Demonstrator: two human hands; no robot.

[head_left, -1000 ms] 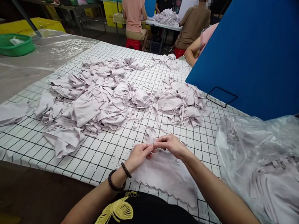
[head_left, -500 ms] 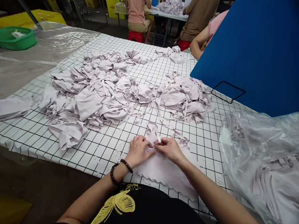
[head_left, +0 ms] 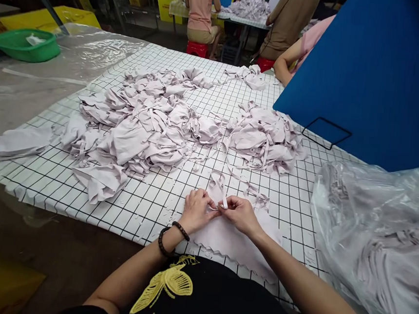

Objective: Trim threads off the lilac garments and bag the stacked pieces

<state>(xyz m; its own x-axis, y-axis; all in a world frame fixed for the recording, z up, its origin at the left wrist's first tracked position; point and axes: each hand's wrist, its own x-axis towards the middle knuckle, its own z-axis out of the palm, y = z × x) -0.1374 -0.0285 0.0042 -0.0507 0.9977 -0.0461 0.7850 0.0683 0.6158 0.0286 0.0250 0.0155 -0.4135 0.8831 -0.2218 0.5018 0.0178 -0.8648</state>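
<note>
A pale lilac garment piece point(head_left: 238, 242) with a wavy hem and thin straps lies flat before me on the table. My left hand point(head_left: 198, 210) pinches the fabric at its upper part. Close beside it, my right hand point(head_left: 239, 214) has thumb and forefinger closed on a narrow strap point(head_left: 223, 196) that stands up between the fingertips. The fingertips of both hands nearly touch. Exactly what lies between them is partly hidden.
A large heap of lilac garments point(head_left: 149, 127) fills the table's left, and a smaller heap point(head_left: 264, 137) lies ahead. Right stand a blue board point(head_left: 366, 82) and a clear plastic bag point(head_left: 337, 202) of stacked fabric. A green basin point(head_left: 24, 45) is at far left. Co-workers sit beyond.
The narrow strap now sticks up from my right fingertips, where it did not show before. Both hands stay close together at the same spot on the garment. The view has shifted slightly.
</note>
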